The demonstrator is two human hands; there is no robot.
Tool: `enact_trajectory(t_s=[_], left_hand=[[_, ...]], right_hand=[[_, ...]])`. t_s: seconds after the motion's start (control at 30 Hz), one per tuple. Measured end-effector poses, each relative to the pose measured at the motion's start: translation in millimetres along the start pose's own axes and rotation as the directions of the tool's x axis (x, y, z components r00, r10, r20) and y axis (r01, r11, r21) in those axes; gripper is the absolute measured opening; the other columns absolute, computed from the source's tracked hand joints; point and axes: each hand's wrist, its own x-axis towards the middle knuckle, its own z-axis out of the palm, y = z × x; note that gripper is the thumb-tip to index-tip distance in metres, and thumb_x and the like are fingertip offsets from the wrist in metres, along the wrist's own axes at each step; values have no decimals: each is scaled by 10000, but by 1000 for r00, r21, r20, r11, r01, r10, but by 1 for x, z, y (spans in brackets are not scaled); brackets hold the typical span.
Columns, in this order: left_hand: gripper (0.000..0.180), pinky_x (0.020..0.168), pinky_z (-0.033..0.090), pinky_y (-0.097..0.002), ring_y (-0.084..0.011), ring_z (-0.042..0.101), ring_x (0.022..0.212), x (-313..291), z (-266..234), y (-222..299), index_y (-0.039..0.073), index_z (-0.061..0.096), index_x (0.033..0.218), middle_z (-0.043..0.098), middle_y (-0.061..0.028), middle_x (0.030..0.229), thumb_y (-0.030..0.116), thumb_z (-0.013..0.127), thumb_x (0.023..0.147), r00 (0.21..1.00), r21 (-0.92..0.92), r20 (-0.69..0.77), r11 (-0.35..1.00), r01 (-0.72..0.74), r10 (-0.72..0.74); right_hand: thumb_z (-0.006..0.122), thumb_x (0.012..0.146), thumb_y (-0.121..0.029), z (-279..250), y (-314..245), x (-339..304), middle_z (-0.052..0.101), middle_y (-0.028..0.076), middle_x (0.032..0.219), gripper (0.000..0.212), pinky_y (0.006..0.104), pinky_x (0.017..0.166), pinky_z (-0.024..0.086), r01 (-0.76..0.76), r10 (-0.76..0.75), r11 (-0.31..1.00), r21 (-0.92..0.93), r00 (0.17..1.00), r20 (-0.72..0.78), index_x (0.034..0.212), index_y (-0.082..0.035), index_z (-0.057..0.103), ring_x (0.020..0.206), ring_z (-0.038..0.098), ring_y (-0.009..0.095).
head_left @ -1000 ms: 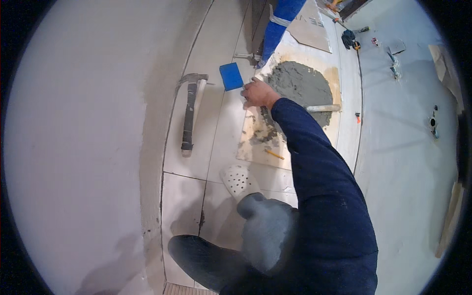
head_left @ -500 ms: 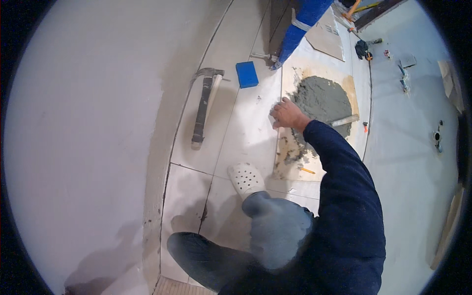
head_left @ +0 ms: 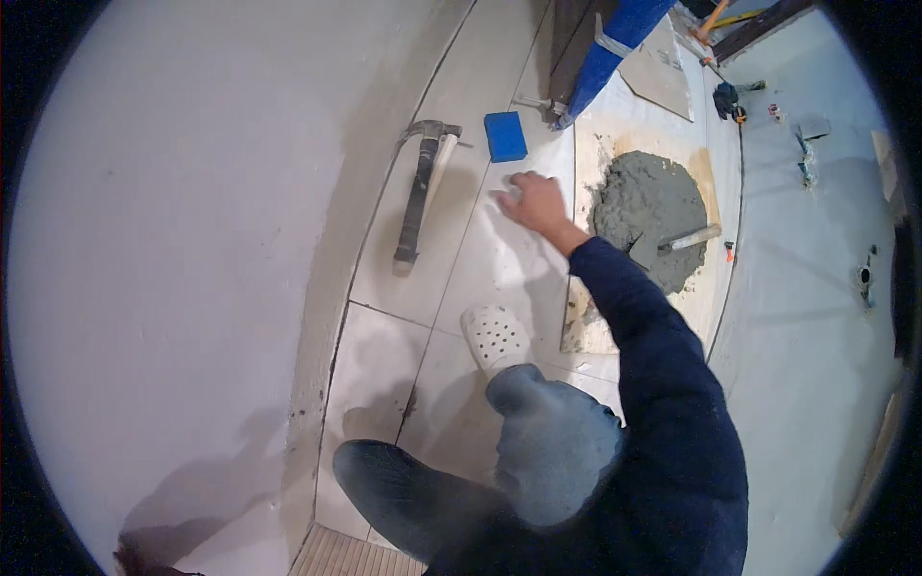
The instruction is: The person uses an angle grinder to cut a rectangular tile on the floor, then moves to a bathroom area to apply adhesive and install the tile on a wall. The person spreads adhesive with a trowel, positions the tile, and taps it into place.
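Note:
My right hand (head_left: 535,204) is over the pale floor tiles, its fingers apart and nothing in them. Just beyond it lies a blue sponge-like block (head_left: 505,136), close to the fingertips but apart from them. A hammer (head_left: 415,202) with a dark wrapped handle lies left of the hand, beside a thin pale stick (head_left: 442,168). Right of my wrist, a heap of wet grey mortar (head_left: 653,192) sits on a wooden board (head_left: 597,142). A trowel (head_left: 693,238) rests in the mortar with its handle sticking out. My left hand is out of view.
My foot in a white perforated clog (head_left: 496,336) stands on the tiles. A blue object (head_left: 615,58) rises beyond the board, with a small clamp-like metal piece (head_left: 540,104) at its foot. Walls run along left and right; a tan panel (head_left: 663,75) lies farther off.
My right hand has moved left and away from the board's edge, toward the blue block. The view has shifted slightly, and my arm now covers the orange pencil-like piece on the board.

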Motion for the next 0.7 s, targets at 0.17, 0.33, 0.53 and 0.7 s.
enact_trajectory(t_s=[0.17, 0.33, 0.53, 0.7], left_hand=[[512, 695, 618, -515, -437, 690, 923, 0, 3, -6, -154, 543, 1221, 642, -334, 1098, 307, 484, 1006, 1000, -44, -10, 999, 22, -22], [510, 700, 619, -513, -431, 696, 860, -9, -3, -4, -159, 575, 1173, 653, -335, 1044, 313, 529, 987, 994, -6, -107, 1000, 27, -27], [571, 804, 522, -535, -447, 617, 945, -16, -17, -9, -157, 527, 1231, 594, -332, 1102, 354, 452, 985, 993, 103, -61, 989, 105, -99], [709, 1152, 283, -598, -508, 417, 1331, -54, -71, -24, -176, 380, 1392, 411, -353, 1438, 396, 347, 974, 911, -66, -34, 911, 408, -411]], right_hand=[[705, 823, -388, 35, -68, 30, 630, 194, 967, 400, 469, 793, 505, -172, 179, 973, 156, 983, -30, 1037, -54, 652, 920, 639, 366], [722, 798, -303, 38, -80, 59, 611, 175, 1025, 357, 479, 810, 505, -94, 111, 990, 101, 977, -180, 1033, -47, 643, 990, 599, 366], [714, 793, -250, 53, -89, 18, 623, 203, 1055, 371, 474, 829, 501, -165, 212, 956, 245, 961, -180, 1089, -40, 638, 1012, 596, 378], [715, 792, -277, 50, -58, -13, 602, 200, 1118, 402, 503, 830, 478, -231, 265, 961, 152, 926, -270, 1117, -58, 624, 1020, 585, 387]])
